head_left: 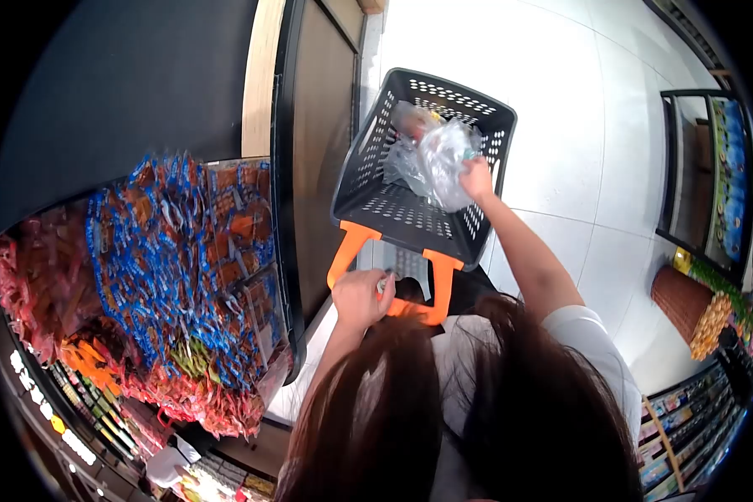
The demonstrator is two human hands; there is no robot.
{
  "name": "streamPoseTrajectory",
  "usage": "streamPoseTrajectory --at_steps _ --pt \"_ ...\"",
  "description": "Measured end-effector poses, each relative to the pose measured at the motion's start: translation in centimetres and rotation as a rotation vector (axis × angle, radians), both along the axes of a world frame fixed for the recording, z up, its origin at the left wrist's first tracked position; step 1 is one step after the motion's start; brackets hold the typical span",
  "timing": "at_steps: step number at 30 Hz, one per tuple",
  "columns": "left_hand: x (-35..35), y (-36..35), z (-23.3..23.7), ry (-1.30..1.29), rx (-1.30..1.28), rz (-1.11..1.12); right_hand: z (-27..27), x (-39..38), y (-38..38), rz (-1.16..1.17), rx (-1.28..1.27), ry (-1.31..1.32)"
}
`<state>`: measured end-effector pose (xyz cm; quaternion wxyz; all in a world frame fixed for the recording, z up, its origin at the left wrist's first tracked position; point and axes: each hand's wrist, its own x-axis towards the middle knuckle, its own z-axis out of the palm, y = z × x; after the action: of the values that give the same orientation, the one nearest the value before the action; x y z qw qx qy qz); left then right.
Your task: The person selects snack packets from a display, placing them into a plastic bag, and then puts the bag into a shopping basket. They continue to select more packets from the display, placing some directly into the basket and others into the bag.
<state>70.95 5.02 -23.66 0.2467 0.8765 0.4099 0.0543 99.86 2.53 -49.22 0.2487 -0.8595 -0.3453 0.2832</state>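
The right hand's [477, 179] grip is clamped on the clear plastic bag [445, 166] inside the black basket [410, 238]; the left hand [362, 298] is closed around the orange handle [443, 289].

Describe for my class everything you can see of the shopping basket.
The shopping basket is dark grey, apparently hard plastic, with tapering walls pierced by small holes. Its mouth faces up above the pale tiled floor. An orange handle loops from the near side, with the left hand at it. Clear plastic bags lie inside; the right hand grips one. Its underside is hidden.
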Motion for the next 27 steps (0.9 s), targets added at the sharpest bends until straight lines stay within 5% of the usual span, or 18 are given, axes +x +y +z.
streamPoseTrajectory --at_steps 3,5,7,9,11,14,16,21,24,27 --pt "-0.2 0.2 -0.8 0.016 0.007 0.023 -3.5 -2.0 1.9 0.265 -0.128 -0.044" --pt "-1.8 2.2 -1.6 0.119 -0.291 -0.25 -8.4 -3.9 2.5 0.255 -0.219 0.04" --pt "-1.6 2.8 -1.4 0.1 -0.258 -0.214 -8.7 -4.7 3.4 0.247 -0.311 0.12" --pt "-1.5 3.1 -1.1 0.079 -0.205 -0.163 -5.3 -5.0 4.2 0.745 -0.485 0.015" --pt "-1.4 3.3 -1.2 0.075 -0.194 -0.137 -7.0 -5.5 4.5 0.82 -0.594 -0.006" --pt "-1.0 3.6 -1.3 0.064 -0.162 -0.11 -10.4 -5.3 4.0 1.056 -0.732 0.326" --pt "-0.2 3.5 -1.1 0.05 -0.125 -0.088 -7.8 -5.4 3.6 1.117 -0.566 0.283" --pt "3.3 3.2 -0.7 -0.004 0.011 -0.05 6.7 -4.1 3.1 0.987 0.071 0.722" --pt "5.8 4.2 -0.9 -0.014 0.146 -0.044 17.0 -3.4 2.7 1.061 0.105 0.948" --pt "8.0 5.8 -0.4 -0.035 0.113 -0.025 24.3 -4.0 2.1 1.139 -0.026 0.625"
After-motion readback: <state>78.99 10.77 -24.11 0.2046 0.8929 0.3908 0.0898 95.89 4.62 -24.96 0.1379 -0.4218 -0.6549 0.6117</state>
